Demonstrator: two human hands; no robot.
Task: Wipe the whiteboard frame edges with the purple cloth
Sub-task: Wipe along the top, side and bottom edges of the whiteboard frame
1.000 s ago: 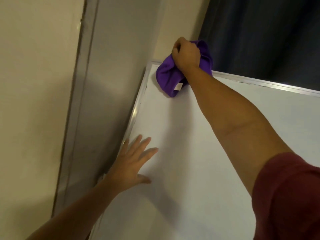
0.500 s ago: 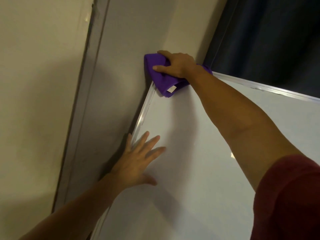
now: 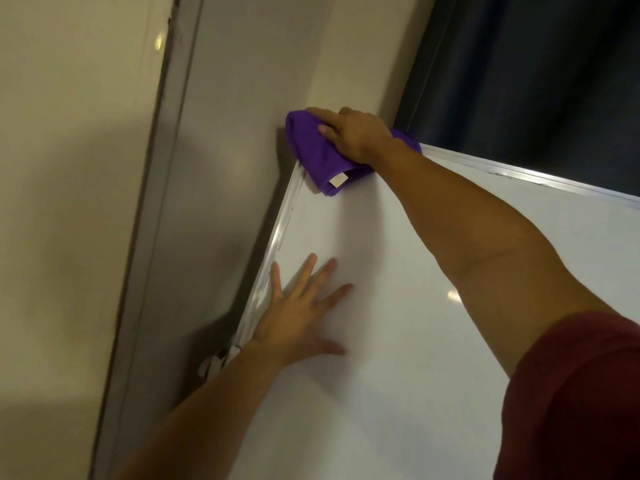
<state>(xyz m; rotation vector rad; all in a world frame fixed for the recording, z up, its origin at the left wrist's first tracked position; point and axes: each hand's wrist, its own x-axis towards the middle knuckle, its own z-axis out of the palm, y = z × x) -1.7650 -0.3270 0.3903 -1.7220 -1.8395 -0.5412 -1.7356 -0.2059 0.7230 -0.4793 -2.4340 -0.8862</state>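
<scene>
A white whiteboard [image 3: 398, 323] with a silver metal frame [image 3: 278, 233] leans against the wall. The purple cloth [image 3: 313, 157], with a small white tag, is draped over the board's top left corner. My right hand [image 3: 353, 135] presses down on the cloth there, fingers wrapped over it. My left hand [image 3: 299, 313] lies flat on the board surface beside the left frame edge, fingers spread, holding nothing.
A pale wall and a grey door frame [image 3: 152, 216] stand to the left of the board. A dark curtain [image 3: 536, 81] hangs behind the top frame edge [image 3: 526, 176]. Some white bits [image 3: 213, 363] stick out at the left frame edge near my left wrist.
My right hand has slid the cloth left along the top edge onto the top left corner. My left hand has stayed flat on the board.
</scene>
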